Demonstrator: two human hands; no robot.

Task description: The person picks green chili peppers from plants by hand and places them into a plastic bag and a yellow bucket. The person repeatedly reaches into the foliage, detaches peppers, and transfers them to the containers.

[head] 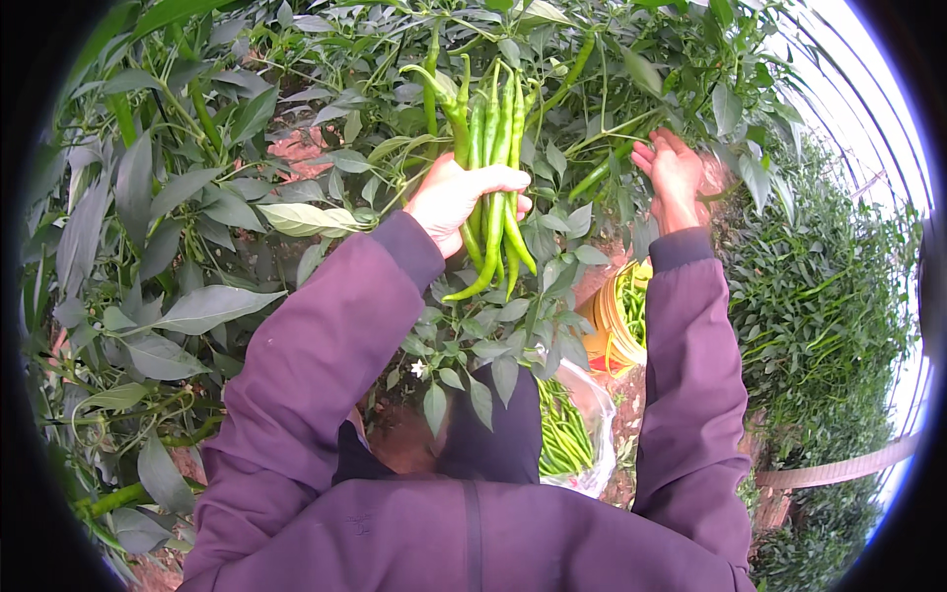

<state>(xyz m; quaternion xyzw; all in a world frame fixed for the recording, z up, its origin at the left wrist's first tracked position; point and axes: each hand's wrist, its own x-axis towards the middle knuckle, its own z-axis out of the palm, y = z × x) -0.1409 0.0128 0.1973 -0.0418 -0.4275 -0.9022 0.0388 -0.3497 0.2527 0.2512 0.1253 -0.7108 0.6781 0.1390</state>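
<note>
My left hand (473, 196) is closed around a bunch of long green chili peppers (497, 140), stems up, their curved tips hanging below my fist. Among the leaves to the right is my right hand (672, 176), raised with fingers apart and nothing visible in it. A green pepper (592, 179) hangs on the plant just left of those fingers. Another long pepper (573, 74) grows above the bunch.
Pepper plants (200, 192) crowd the left and front. By my knee, a clear plastic bag (608, 414) holds picked peppers (564, 433). Beyond it stands a yellow bucket (601, 322) with more peppers. Another plant row (821, 318) and a pale strap or hose (836, 468) lie right.
</note>
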